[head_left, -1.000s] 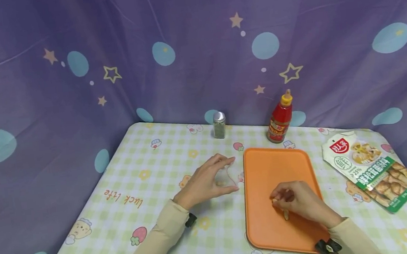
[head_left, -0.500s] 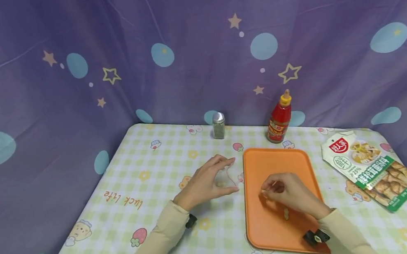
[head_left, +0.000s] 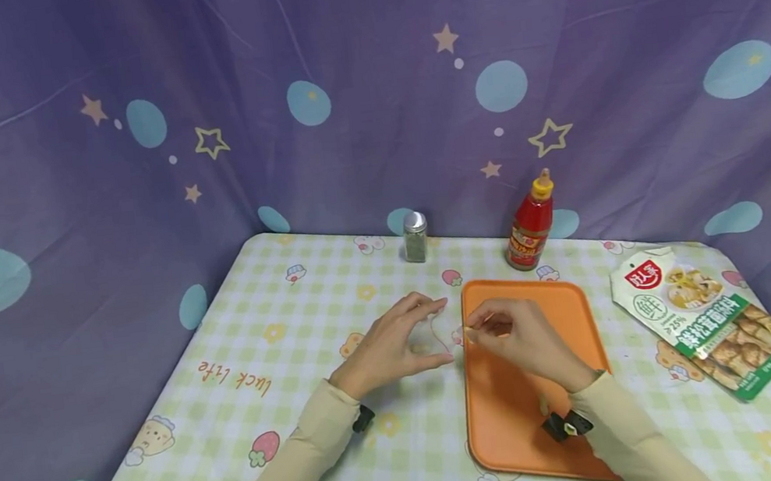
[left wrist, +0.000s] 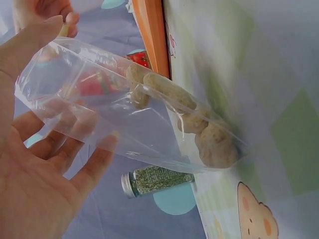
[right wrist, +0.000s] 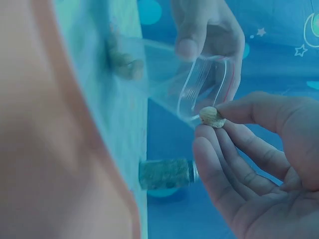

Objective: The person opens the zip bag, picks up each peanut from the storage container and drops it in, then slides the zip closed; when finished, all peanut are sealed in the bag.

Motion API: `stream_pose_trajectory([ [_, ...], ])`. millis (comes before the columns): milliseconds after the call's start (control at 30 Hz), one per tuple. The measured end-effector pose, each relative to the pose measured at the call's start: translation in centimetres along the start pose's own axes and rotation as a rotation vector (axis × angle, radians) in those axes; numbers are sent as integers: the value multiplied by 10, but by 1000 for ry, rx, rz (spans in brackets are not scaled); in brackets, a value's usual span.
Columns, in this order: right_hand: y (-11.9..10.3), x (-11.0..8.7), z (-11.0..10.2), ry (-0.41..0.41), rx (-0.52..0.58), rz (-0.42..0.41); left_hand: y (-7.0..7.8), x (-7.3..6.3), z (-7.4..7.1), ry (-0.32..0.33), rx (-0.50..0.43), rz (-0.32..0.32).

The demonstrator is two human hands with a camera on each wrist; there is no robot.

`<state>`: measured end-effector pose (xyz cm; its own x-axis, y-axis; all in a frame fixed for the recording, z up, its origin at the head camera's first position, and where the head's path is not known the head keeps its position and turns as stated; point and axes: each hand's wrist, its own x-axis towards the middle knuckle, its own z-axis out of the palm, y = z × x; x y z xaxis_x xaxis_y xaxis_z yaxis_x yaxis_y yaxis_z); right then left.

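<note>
My left hand holds a clear zip bag by its mouth, thumb at one side and fingers at the other, so the mouth gapes. Several unshelled peanuts lie in the bottom of the bag in the left wrist view. With thumb and fingers my right hand pinches a single peanut, right beside the bag's mouth. Below that hand, on the orange tray, lies another peanut, partly hidden by the wrist strap in the head view.
Behind the tray stands a red sauce bottle with a yellow cap. A small jar of green herbs is at the back, left of it. A seasoning packet lies flat at the right. A purple curtain hangs behind the table.
My right hand has moved left and away from me across the tray with the peanut, up to the bag's mouth. The peanut left on the tray and my left hand have stayed put.
</note>
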<state>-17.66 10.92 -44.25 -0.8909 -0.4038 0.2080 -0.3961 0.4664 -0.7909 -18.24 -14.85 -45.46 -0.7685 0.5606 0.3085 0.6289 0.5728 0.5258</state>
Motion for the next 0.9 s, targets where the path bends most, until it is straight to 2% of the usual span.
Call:
stream_pose_trajectory([
  [400, -18, 16, 15, -22, 28, -55, 0, 0, -1, 5, -10, 14],
  [900, -26, 12, 17, -71, 50, -61, -1, 0, 1, 1, -9, 20],
])
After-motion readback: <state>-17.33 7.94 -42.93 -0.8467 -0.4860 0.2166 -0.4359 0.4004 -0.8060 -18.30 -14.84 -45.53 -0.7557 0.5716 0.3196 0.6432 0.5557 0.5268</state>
